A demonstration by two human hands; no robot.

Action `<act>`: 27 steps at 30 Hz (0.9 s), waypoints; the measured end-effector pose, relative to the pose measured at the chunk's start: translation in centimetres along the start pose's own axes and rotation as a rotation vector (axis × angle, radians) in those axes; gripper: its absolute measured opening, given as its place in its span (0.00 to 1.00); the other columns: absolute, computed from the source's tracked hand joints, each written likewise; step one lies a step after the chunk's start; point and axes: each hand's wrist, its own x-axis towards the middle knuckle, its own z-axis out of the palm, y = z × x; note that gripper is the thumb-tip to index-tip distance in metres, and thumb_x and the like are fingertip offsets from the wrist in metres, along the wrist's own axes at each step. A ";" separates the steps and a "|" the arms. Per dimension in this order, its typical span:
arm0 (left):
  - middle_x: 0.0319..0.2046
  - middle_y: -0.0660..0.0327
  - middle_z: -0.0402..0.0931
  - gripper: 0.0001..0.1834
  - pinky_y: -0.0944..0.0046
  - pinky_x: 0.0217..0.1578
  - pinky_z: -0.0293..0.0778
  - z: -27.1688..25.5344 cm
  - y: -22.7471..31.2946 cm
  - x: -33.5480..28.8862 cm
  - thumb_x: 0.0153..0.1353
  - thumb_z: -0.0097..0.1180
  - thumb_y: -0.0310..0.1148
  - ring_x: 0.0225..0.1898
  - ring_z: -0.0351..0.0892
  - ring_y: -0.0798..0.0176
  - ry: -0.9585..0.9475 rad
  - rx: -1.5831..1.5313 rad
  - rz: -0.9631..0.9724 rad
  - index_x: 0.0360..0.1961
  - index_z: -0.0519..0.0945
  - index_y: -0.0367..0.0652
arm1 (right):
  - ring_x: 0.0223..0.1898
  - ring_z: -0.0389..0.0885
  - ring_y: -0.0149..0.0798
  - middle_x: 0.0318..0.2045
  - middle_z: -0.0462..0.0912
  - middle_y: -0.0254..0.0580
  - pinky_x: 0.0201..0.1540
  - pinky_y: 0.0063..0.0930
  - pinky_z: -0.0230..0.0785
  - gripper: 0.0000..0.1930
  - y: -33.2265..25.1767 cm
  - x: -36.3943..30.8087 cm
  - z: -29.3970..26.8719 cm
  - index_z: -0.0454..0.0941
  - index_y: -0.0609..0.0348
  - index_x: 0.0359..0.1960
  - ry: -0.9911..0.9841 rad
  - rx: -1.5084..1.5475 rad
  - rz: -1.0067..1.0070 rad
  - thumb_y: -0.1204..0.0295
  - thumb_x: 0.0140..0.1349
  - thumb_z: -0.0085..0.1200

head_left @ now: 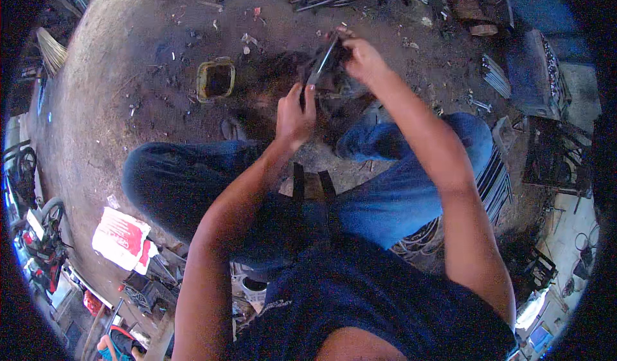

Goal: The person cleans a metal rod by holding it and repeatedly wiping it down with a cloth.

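1. We see one thin dark metal bar (pixel 323 59), tilted, its long side running from lower left up to upper right, over the dirt floor (pixel 128 72).
2. Our left hand (pixel 295 114) grips its low end; our right hand (pixel 363 59) grips the top.

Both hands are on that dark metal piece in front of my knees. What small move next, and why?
Probably tighten the left hand at the dark metal piece's lower end first: the right hand grips its top, and it is tilted above the dirt floor, apparently unsupported.
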 end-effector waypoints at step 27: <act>0.33 0.37 0.76 0.23 0.50 0.39 0.72 1.4 1.2 0.5 0.64 0.47 0.41 0.36 0.78 0.39 -0.008 0.093 -0.030 0.41 0.75 0.25 | 0.40 0.72 0.55 0.30 0.73 0.50 0.46 0.43 0.66 0.11 -1.4 -2.1 -0.1 0.78 0.65 0.33 0.147 -1.485 -1.293 0.83 0.45 0.51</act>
